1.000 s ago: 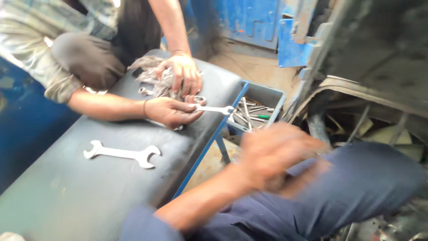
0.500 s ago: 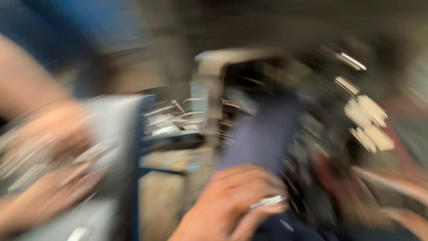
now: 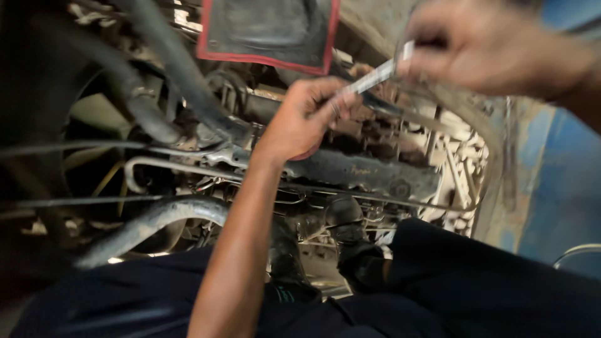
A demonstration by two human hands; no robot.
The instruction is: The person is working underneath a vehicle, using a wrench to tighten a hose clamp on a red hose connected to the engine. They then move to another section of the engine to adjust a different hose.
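Observation:
A slim silvery wrench (image 3: 375, 76) is held slanted in front of a dark, greasy engine (image 3: 363, 169). My left hand (image 3: 303, 119) reaches up from the bottom middle and pinches the wrench's lower end with its fingertips. My right hand (image 3: 494, 47), blurred at the upper right, grips the wrench's upper end. Both hands hover just above the engine's top parts. The wrench's jaws are hidden by my fingers.
Thick black hoses (image 3: 169, 81) and thin metal pipes (image 3: 188, 164) cross the left side. A black panel with a red rim (image 3: 269, 31) hangs at the top. A blue body wall (image 3: 557, 181) closes the right. My dark blue trouser legs (image 3: 476, 281) fill the bottom.
The view has swung away from the bench, where another person handled spanners, to the engine. My hands have risen and now both hold the wrench.

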